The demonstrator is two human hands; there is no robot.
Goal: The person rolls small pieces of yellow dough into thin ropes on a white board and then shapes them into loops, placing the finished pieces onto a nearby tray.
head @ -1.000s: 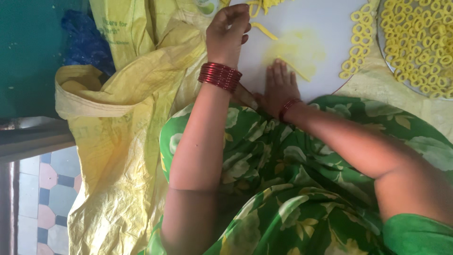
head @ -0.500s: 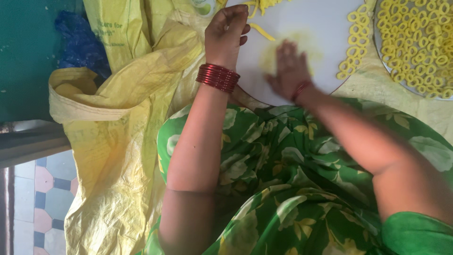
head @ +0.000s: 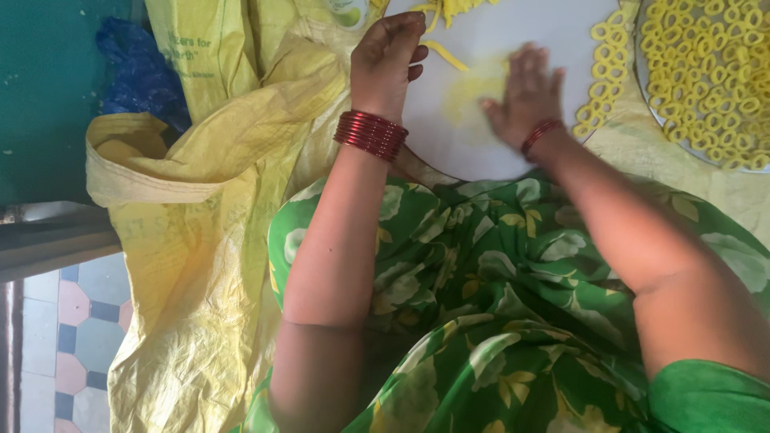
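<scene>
My left hand (head: pixel 387 58), with red bangles (head: pixel 370 135) on the wrist, rests on the left edge of a round white board (head: pixel 473 156). Its fingers are curled by a thin yellow dough strip (head: pixel 446 56), and I cannot see whether they hold anything. A heap of yellow dough strands (head: pixel 451 8) lies at the board's far edge. My right hand (head: pixel 525 95) lies flat on the board with fingers spread and motion-blurred, beside a pale yellow smear of dough (head: pixel 468 90). Several small yellow dough rings (head: pixel 603 74) line the board's right side.
A round tray (head: pixel 651 112) at the upper right holds several yellow dough rings (head: pixel 710 68). A yellow woven sack (head: pixel 200 240) is spread under the board and to the left. A blue plastic bag (head: pixel 140 72) lies at upper left, and patterned floor tiles (head: pixel 72 337) show at lower left.
My right hand has slid across the board away from me, from the near edge toward the middle, over the yellow dough. My left hand has stayed in place.
</scene>
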